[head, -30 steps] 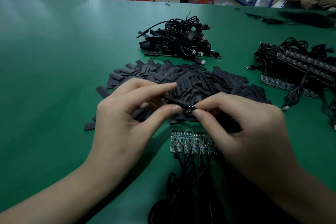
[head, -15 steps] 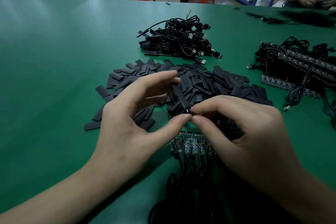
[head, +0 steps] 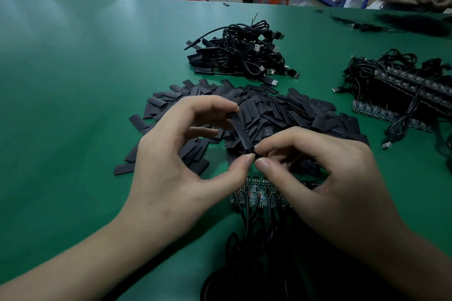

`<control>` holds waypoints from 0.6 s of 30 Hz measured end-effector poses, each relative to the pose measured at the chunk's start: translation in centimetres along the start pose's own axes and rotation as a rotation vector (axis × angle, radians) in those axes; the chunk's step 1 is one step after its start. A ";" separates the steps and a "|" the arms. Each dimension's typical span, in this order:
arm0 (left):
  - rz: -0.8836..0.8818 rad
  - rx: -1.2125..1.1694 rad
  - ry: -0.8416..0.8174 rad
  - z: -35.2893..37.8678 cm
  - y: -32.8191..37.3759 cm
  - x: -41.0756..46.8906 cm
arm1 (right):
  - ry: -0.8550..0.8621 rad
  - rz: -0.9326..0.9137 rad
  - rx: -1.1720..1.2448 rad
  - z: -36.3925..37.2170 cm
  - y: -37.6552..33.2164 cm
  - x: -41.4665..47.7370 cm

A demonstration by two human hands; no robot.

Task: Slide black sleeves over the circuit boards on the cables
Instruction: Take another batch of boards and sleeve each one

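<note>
Both hands, left hand (head: 176,166) and right hand (head: 325,178), pinch one black sleeve (head: 241,127) above loose sleeves (head: 281,115); bare circuit boards (head: 254,194) lie beneath.

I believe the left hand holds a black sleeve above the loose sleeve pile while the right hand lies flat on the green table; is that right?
Not quite: the head view shows the right hand raised too, pinching the lower end of the black sleeve that the left hand holds above the sleeve pile.

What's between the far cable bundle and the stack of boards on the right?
Only bare green table, as the head view shows; the cable bundle and the stack of boards lie apart.
</note>
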State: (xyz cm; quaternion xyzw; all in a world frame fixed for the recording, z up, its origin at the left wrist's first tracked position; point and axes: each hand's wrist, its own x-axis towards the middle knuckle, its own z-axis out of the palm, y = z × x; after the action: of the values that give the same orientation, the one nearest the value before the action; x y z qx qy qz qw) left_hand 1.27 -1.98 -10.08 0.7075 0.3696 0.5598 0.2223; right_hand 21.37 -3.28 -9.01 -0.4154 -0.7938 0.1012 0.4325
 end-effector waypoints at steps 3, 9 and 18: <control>-0.018 0.005 0.004 0.1 0.1 0.1 | 0.009 -0.011 -0.027 0.0 -0.1 0.0; -0.047 -0.013 0.016 0.2 -0.1 0.0 | 0.026 0.000 -0.049 0.0 -0.2 0.1; -0.149 -0.216 0.044 0.7 -0.3 -0.1 | -0.022 0.135 0.184 0.3 -0.4 0.1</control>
State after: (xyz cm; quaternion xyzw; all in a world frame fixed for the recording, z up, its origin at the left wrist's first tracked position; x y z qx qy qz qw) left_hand 1.86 -1.81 -10.59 0.6376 0.3635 0.5936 0.3301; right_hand 20.86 -3.41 -8.98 -0.4254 -0.7560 0.2074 0.4522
